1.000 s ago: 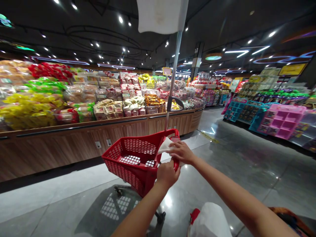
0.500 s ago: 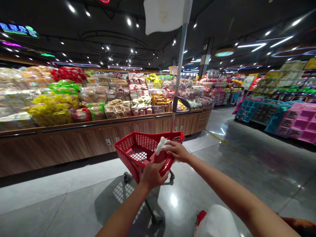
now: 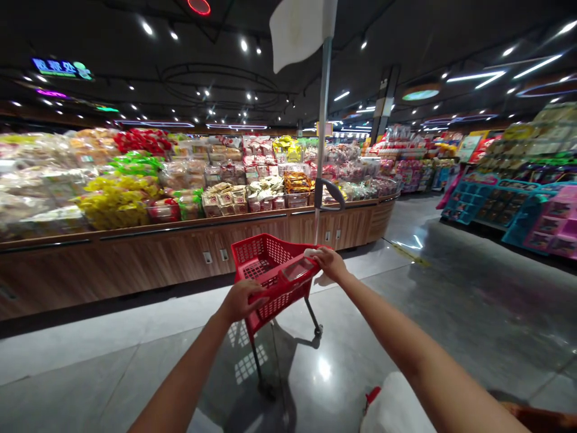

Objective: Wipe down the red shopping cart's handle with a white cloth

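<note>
Both hands grip the red perforated plastic trolley's (image 3: 265,258) handle bar (image 3: 288,276): your left hand (image 3: 241,299) at its 8 o'clock end, right hand (image 3: 331,263) at 2 o'clock. Trolley's long axis points 11 o'clock.

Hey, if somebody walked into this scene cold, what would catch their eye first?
The red shopping cart in the middle, with the left hand and right hand gripping its near edge and a pole rising from it to a white flag at the top. Next, the long wooden counter on the left, piled with bright yellow, green and red snack packs. On the right stand pink and blue plastic racks.
</note>
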Tool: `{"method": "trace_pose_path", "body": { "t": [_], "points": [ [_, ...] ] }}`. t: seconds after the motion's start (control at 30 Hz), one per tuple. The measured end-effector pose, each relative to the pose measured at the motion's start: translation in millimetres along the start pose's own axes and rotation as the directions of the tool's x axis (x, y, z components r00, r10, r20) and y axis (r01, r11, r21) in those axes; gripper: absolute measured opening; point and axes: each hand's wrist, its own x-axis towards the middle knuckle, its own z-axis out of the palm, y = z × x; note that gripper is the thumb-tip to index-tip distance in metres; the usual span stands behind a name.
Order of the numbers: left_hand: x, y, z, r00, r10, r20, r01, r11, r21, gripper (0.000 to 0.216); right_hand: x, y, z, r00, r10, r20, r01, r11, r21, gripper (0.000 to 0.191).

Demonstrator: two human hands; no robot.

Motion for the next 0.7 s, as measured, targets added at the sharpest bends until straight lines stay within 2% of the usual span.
{"method": "trace_pose_path", "body": {
  "t": [0.1, 0.17, 0.27, 0.33, 0.4, 0.5, 0.6, 0.7],
  "points": [
    [20, 7, -16, 0.998, -0.055, -0.03, 0.056, 0.998, 0.034, 0.043, -4, -32, 4, 1.0, 0.021, 0.005, -0.021, 1.0, -0.014, 0.027],
    [40, 20, -18, 0.985, -0.132, -0.113, 0.142, 0.987, 0.079, 0.045, -8, -55, 2, 0.999, 0.008, 0.037, -0.007, 1.0, -0.025, 0.029],
    [70, 41, -6, 0.934, -0.268, -0.235, 0.297, 0.95, 0.098, 0.045, -15, -83, -2, 0.989, -0.114, 0.097, 0.115, 0.993, -0.002, 0.031],
    [81, 51, 6, 0.911, -0.341, -0.233, 0.376, 0.918, 0.129, 0.044, -20, -91, -6, 0.966, -0.229, 0.121, 0.225, 0.973, 0.046, 0.031],
    [82, 53, 13, 0.903, -0.396, -0.169, 0.426, 0.876, 0.224, 0.045, -24, -88, -8, 0.945, -0.3, 0.129, 0.29, 0.953, 0.09, 0.03],
    [70, 46, 13, 0.906, -0.418, -0.07, 0.415, 0.841, 0.348, 0.048, -27, -73, -10, 0.953, -0.287, 0.102, 0.27, 0.951, 0.148, 0.03],
    [59, 35, 5, 0.917, -0.394, -0.056, 0.385, 0.843, 0.376, 0.048, -32, -67, -5, 0.965, -0.261, 0.029, 0.248, 0.942, 0.225, 0.031],
    [52, 27, -1, 0.926, -0.374, -0.056, 0.363, 0.839, 0.406, 0.046, -40, -77, 6, 0.942, -0.329, -0.066, 0.334, 0.902, 0.274, 0.028]
  ]
}}
